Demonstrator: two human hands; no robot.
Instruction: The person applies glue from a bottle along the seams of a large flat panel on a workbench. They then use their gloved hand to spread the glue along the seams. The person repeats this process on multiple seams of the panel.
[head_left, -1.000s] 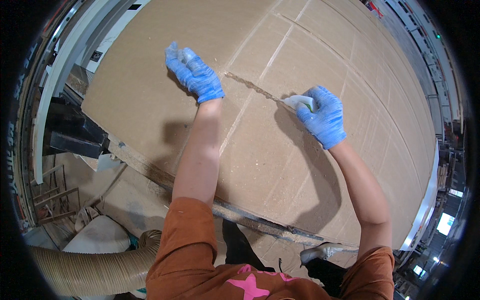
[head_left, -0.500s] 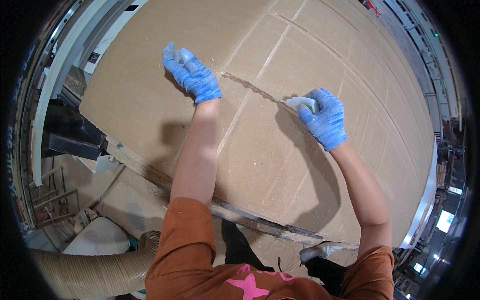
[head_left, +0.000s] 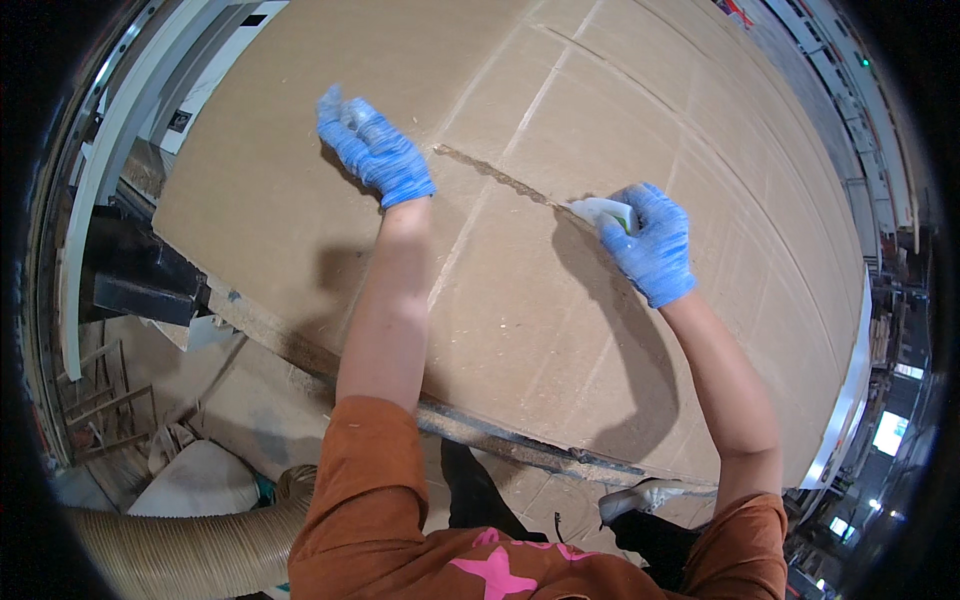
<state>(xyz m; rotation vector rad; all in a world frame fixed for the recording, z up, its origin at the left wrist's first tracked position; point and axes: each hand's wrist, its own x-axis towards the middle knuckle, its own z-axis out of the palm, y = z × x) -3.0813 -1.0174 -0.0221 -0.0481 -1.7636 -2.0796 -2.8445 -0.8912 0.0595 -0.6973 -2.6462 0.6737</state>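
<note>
Ribbed beige hose (head_left: 170,550) lower left. Large flat brown board (head_left: 600,330), matte and dusty, with routed straight grooves and a jagged strip (head_left: 495,175) between the hands. Left hand (head_left: 375,150), blue knit glove, lies on the board, fingers loosely spread. Right hand (head_left: 650,240) grips a white tool (head_left: 600,210) at the strip's end. Hands barely shifted since earlier.
</note>
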